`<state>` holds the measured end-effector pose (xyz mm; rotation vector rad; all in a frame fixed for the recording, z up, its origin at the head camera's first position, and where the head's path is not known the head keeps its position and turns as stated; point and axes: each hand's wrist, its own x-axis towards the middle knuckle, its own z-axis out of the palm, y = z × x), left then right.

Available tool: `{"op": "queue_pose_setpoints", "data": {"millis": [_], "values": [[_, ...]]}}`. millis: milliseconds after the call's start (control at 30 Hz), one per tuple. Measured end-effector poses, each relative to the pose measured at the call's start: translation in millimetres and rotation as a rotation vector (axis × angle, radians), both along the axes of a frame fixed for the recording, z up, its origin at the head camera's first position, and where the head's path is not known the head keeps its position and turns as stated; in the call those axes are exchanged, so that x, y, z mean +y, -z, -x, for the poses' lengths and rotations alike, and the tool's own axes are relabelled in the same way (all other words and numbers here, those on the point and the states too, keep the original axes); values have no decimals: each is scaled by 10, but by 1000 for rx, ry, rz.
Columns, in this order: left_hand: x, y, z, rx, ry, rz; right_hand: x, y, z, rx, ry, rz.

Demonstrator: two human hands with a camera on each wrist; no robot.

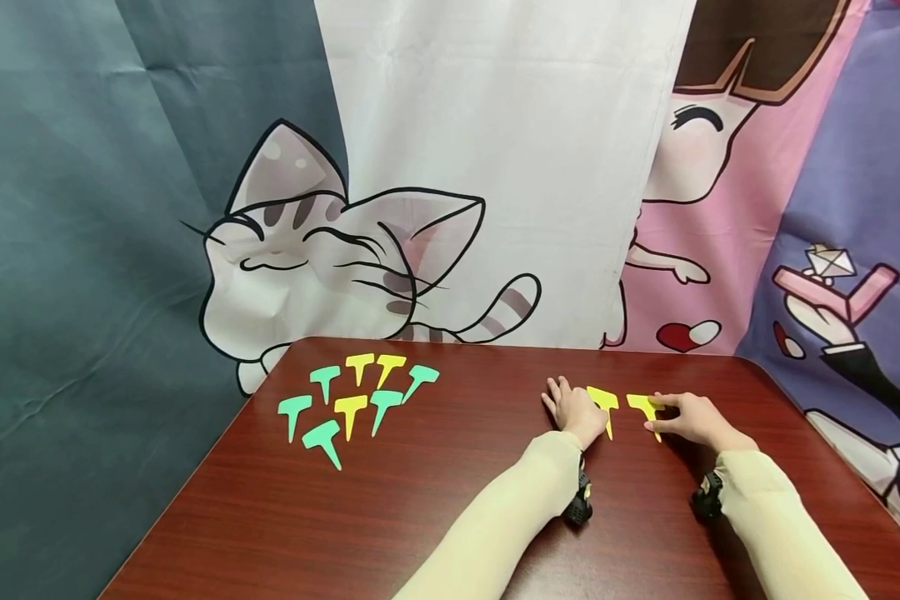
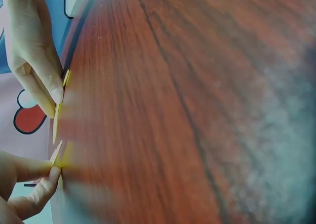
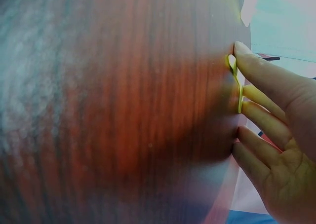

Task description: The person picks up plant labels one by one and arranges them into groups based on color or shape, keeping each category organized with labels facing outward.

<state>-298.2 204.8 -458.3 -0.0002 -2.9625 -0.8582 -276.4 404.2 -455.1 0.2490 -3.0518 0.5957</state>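
Two tags at my fingertips: left yellow tag point(image 1: 604, 400) and right yellow tag point(image 1: 641, 402), both T-shaped, side by side with a gap between, on the right part of the brown table point(image 1: 450, 500). Left hand point(image 1: 579, 414): thumb and finger appear pinched on the left yellow tag, though from above my hand partly hides the grip; other fingers spread. Right hand point(image 1: 696, 419): thumb and fingertips clamped on the right yellow tag, last two fingers off it. Well apart, left side of table: five green tags point(image 1: 296, 405) and three yellow tags point(image 1: 350, 405), loosely grouped, stems toward me. Black camera on each wrist point(image 1: 579, 504). Behind the table, printed cloth point(image 1: 495, 125) with a cat drawing point(image 1: 300, 283).
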Motion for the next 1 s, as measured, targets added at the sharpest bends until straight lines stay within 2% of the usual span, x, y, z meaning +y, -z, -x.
{"op": "queue_pose_setpoints", "data": {"millis": [300, 567, 1000], "values": [[85, 46, 27, 3, -15, -53, 2, 0, -4, 0, 4, 0], [117, 55, 27, 25, -25, -51, -6, 11, 0, 18, -4, 0], [121, 27, 25, 4, -25, -42, -9, 17, -11, 10, 3, 10]]}}
